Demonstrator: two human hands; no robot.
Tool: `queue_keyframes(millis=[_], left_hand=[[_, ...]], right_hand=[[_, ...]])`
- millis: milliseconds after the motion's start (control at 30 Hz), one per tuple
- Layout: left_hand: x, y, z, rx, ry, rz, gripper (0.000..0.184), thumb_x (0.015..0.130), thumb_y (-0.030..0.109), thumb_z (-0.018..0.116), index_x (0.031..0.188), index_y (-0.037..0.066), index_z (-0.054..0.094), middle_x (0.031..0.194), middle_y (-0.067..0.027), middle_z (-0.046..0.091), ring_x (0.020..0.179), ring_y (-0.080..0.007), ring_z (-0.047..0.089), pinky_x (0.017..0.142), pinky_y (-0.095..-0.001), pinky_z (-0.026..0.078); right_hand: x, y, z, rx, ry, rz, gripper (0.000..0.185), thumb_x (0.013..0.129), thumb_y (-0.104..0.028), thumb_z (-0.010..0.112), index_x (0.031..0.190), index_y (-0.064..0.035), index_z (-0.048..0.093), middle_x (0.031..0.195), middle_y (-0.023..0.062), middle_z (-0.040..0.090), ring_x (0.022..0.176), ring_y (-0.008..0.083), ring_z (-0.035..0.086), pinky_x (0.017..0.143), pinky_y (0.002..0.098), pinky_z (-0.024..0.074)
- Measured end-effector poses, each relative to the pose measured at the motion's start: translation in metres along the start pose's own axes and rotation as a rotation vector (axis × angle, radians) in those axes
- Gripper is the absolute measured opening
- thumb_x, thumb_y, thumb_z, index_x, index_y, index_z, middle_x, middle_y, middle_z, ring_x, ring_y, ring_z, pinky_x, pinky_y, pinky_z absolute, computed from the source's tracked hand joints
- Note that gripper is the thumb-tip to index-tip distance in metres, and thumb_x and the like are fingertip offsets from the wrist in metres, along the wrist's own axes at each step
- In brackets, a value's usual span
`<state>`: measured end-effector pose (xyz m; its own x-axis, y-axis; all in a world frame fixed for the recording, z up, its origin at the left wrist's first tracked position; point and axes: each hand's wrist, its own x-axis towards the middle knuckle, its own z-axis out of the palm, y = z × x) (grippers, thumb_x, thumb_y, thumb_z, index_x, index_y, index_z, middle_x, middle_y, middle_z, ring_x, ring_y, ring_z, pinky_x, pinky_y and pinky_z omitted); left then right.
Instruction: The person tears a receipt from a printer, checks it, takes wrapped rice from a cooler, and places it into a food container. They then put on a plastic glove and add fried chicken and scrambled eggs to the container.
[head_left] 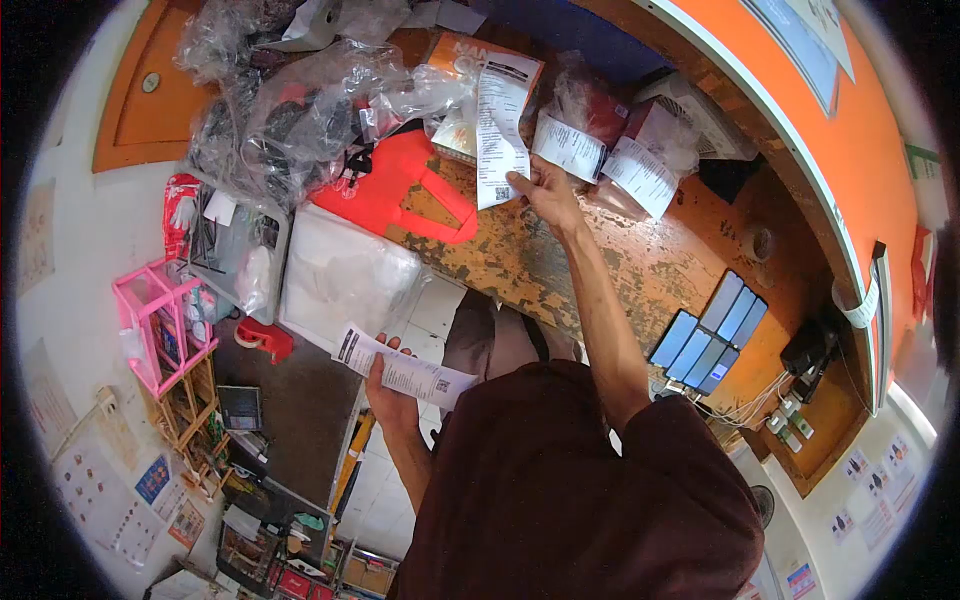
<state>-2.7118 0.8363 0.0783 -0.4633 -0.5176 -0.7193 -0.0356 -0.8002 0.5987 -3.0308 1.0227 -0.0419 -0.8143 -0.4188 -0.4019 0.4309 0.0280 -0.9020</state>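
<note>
Head view: two receipts (568, 148) (641, 178) are already laid on plastic-wrapped bundles (598, 112), two aren't down yet, one slip (500, 135) pinched by the right hand (553, 200), another slip (408, 374) by the left hand (393, 402).

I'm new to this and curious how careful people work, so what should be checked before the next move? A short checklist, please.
1. Left hand has hold of its printed slip: ok.
2. Right hand has hold of the long slip: ok, thumb on its lower end.
3. Printed sides of both held slips face up: ok, their square codes show.
4. A hand free to take something else: not ok, both are occupied.
5. Phones well apart from the held slips: ok, they lie off to the right.
6. Small print on the two slips matches: cannot tell, too small to read.
</note>
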Motion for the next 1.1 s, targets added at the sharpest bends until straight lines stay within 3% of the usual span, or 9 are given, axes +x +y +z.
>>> queue_keyframes(millis=[167,267,367,867,1100], left_hand=[[0.000,0.001,0.000,0.024,0.005,0.012,0.049,0.092,0.020,0.056,0.136,0.003,0.042,0.118,-0.0130,0.057,0.099,-0.0261,0.056,0.089,-0.0400,0.046],[0.000,0.002,0.004,0.033,0.031,0.022,0.048,0.093,0.019,0.054,0.136,0.002,0.042,0.116,-0.0126,0.057,0.098,-0.0254,0.055,0.089,-0.0392,0.046],[-0.002,0.003,0.008,0.031,0.044,0.022,0.046,0.094,0.018,0.052,0.135,0.002,0.042,0.115,-0.0127,0.057,0.098,-0.0250,0.055,0.088,-0.0389,0.046],[-0.001,0.003,0.010,0.022,0.027,0.021,0.048,0.091,0.019,0.055,0.135,0.003,0.043,0.116,-0.0142,0.058,0.099,-0.0265,0.056,0.090,-0.0396,0.046],[0.000,0.001,0.008,-0.010,-0.024,0.009,0.049,0.091,0.018,0.057,0.135,0.003,0.043,0.117,-0.0141,0.057,0.101,-0.0271,0.055,0.091,-0.0402,0.045]], right_hand=[[-0.002,-0.001,0.002,0.006,0.013,0.008,0.031,0.090,-0.012,0.063,0.118,0.0007,0.057,0.087,0.0045,0.069,0.066,0.0075,0.059,0.053,0.0239,0.0454],[0.003,0.011,0.000,-0.065,0.037,-0.104,0.031,0.090,-0.012,0.063,0.117,-0.0002,0.058,0.088,0.0051,0.069,0.069,0.0083,0.060,0.054,0.0239,0.0469],[-0.004,-0.002,0.002,-0.003,0.026,0.045,0.030,0.089,-0.012,0.063,0.117,-0.0010,0.059,0.089,0.0056,0.069,0.069,0.0090,0.061,0.053,0.0249,0.0476],[-0.007,-0.010,0.005,0.065,0.020,0.007,0.027,0.090,-0.008,0.061,0.116,0.0000,0.058,0.085,0.0050,0.069,0.058,0.0092,0.058,0.049,0.0251,0.0475],[-0.005,0.000,-0.001,0.045,0.012,0.012,0.026,0.091,-0.012,0.064,0.113,0.0011,0.060,0.084,0.0028,0.069,0.065,0.0059,0.057,0.053,0.0225,0.0452]])
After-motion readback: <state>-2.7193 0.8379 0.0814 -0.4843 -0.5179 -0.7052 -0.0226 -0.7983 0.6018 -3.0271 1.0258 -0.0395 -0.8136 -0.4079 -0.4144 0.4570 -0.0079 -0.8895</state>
